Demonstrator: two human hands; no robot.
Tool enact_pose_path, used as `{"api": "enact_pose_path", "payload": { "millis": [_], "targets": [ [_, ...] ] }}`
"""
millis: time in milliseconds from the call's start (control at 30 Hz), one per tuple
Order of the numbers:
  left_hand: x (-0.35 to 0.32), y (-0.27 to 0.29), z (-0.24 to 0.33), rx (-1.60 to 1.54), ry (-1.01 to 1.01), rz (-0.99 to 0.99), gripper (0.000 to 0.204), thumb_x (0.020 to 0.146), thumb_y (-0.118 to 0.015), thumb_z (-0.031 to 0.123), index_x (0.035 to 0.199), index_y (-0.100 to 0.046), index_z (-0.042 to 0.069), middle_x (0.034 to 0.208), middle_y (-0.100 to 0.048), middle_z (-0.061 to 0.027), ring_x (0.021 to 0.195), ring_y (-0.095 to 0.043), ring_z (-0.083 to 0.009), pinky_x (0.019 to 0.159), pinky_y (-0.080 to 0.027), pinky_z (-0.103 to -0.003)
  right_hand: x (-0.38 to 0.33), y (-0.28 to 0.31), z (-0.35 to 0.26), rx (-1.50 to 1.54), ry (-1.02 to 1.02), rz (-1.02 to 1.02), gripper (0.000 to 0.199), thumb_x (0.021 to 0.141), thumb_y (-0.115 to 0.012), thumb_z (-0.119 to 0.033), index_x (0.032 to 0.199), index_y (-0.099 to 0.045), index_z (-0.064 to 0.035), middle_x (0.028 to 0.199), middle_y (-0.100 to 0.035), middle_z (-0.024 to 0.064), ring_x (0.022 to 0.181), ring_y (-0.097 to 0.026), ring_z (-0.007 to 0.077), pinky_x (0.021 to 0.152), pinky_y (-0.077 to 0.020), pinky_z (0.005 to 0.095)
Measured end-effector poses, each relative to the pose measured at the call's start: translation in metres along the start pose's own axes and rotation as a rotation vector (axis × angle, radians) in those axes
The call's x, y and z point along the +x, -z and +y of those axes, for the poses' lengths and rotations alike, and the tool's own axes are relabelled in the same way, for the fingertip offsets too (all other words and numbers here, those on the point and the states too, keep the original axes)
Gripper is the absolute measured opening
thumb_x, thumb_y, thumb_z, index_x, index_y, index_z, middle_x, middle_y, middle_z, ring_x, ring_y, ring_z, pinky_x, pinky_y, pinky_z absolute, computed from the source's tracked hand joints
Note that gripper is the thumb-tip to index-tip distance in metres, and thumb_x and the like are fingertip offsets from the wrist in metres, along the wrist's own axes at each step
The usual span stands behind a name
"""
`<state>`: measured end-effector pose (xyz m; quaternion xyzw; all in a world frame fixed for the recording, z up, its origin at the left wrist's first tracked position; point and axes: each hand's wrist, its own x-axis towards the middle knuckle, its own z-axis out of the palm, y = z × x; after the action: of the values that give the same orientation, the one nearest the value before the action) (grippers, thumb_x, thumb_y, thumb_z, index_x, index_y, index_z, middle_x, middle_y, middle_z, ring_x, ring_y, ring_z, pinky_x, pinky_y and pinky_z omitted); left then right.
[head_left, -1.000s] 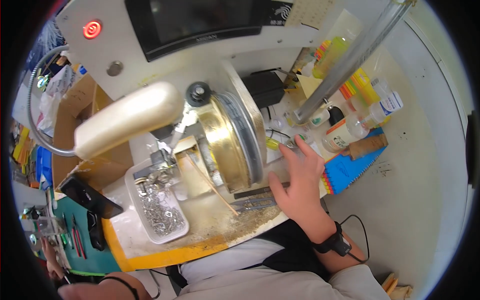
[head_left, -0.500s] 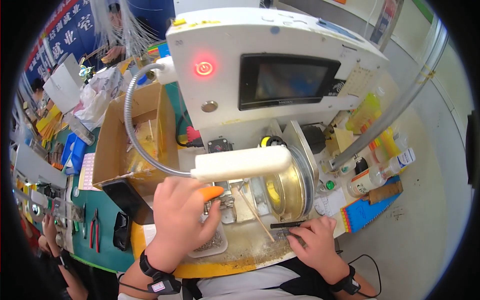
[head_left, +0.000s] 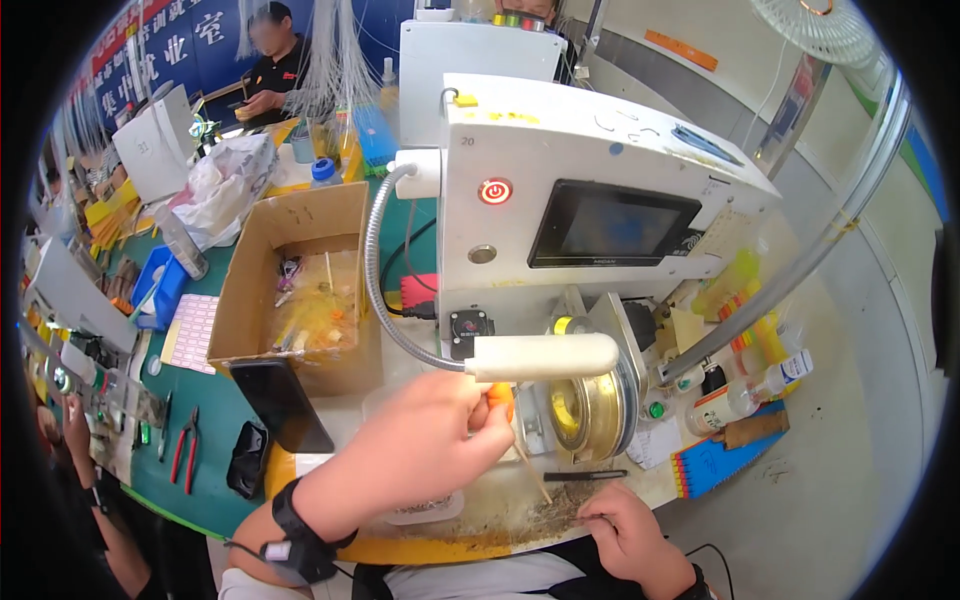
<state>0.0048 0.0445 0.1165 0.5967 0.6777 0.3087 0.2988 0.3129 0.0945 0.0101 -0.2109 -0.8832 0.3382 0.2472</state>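
My left hand (head_left: 440, 440) is closed round the orange handle (head_left: 502, 400) of a small metal lever, below the white lamp head of the machine. Most of the lever is hidden behind my fingers. My right hand (head_left: 630, 535) rests by the bench's front edge, thumb and fingertips pinched together; what they hold is too small to make out. Just beyond it lie black tweezers (head_left: 585, 476). A thin wooden stick (head_left: 536, 474) slants between the two hands. Under my left wrist, a shallow dish (head_left: 432, 512) of small metal pieces shows in part.
A white lamp (head_left: 545, 358) on a bendable arm hangs over the work spot. Behind stands the white machine (head_left: 490, 130) with a gold wheel (head_left: 590, 412). A cardboard box (head_left: 230, 310) and a leaning phone (head_left: 280, 405) are on the left; bottles (head_left: 725, 408) on the right. People sit nearby.
The view has shifted, so the machine sits lower and farther right. My left hand has moved in and closed on the orange handle. My right fingertips have come together in a pinch.
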Motion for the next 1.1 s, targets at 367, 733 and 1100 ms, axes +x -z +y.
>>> {"api": "enact_pose_path", "payload": {
  "millis": [367,733,1100],
  "targets": [
    [0.011,0.002,-0.024,-0.438,0.069,-0.127,0.022,0.1,-0.063,0.021,0.093,-0.064,0.0,0.063,-0.055,-0.0008,0.057,-0.05,-0.0104,0.055,-0.041,-0.035,0.078,0.01,-0.08,-0.299,0.12,0.09,0.022,0.097,-0.075,-0.02,0.112,-0.065,-0.0077,0.072,-0.064,0.0044,0.056,-0.059,0.028,0.057,-0.0448,0.0397],
    [0.01,0.001,-0.028,-0.507,0.042,-0.173,0.022,0.101,-0.063,0.02,0.092,-0.066,0.0,0.067,-0.057,0.0016,0.06,-0.048,-0.0076,0.055,-0.039,-0.033,0.118,-0.027,-0.1,-0.557,-0.224,0.145,0.025,0.094,-0.075,-0.018,0.106,-0.061,-0.0015,0.077,-0.067,0.011,0.063,-0.07,0.031,0.054,-0.0543,0.0414],
    [0.008,-0.005,-0.029,-0.643,0.087,-0.181,0.018,0.101,-0.066,0.018,0.097,-0.068,0.0,0.07,-0.058,0.0075,0.062,-0.047,-0.0011,0.054,-0.038,-0.026,0.122,-0.033,-0.094,-0.606,-0.189,0.161,0.021,0.09,-0.078,-0.016,0.094,-0.06,-0.0067,0.08,-0.068,0.0097,0.06,-0.068,0.0315,0.052,-0.0536,0.0412]
  ]
}}
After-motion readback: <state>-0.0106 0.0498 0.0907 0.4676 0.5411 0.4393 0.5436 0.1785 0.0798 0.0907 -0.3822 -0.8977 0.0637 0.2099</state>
